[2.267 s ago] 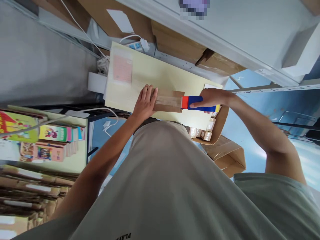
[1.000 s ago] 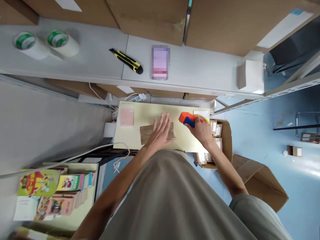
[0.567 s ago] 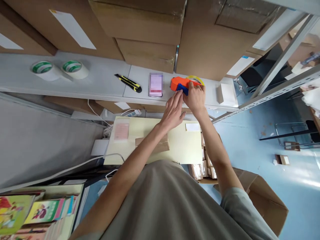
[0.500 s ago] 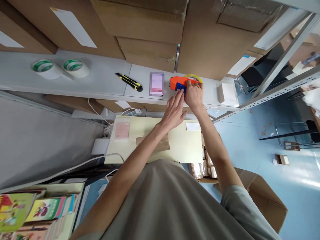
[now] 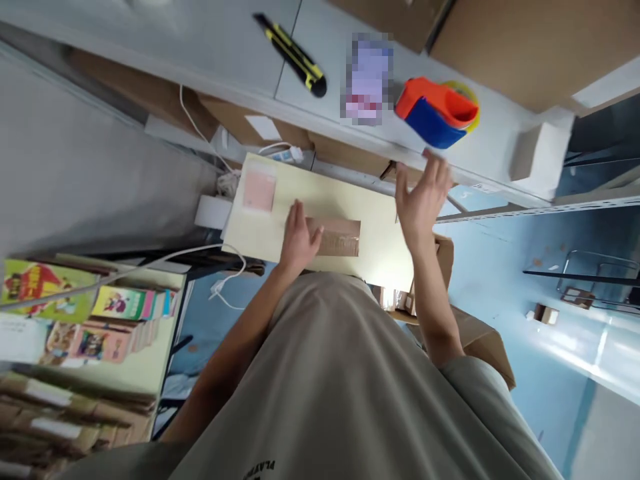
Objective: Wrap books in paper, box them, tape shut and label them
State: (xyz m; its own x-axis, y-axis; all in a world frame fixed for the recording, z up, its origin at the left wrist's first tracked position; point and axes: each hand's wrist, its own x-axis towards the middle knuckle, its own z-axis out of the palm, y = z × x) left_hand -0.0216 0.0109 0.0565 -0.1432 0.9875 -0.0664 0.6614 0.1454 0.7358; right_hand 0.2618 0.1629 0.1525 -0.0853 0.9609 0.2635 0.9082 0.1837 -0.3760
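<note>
My left hand [image 5: 300, 238] is open over the pale yellow table [image 5: 377, 200], at the left end of a small cardboard box [image 5: 340, 238]. Whether its fingers touch the box I cannot tell. My right hand [image 5: 423, 197] hangs open in front of the shelf edge, thumb and fingers apart, with nothing in it. Just beyond its fingertips, on the grey shelf [image 5: 215, 53], stands an orange and blue tape dispenser [image 5: 435, 113] with a yellow roll behind it. A blurred-out phone-like rectangle [image 5: 369, 80] and a black and yellow utility knife [image 5: 293, 55] lie left of the dispenser.
A pink slip [image 5: 259, 191] lies on the table's left part. A white box [image 5: 543, 152] sits at the shelf's right end. Large cartons [image 5: 540, 47] line the shelf back. Books [image 5: 120, 303] fill a rack at lower left, and a white cable [image 5: 165, 257] crosses above it.
Both hands have left the tape dispenser, which now rests on the shelf. My left hand has come down to the cardboard box; my right has drawn back. The view has tilted downward.
</note>
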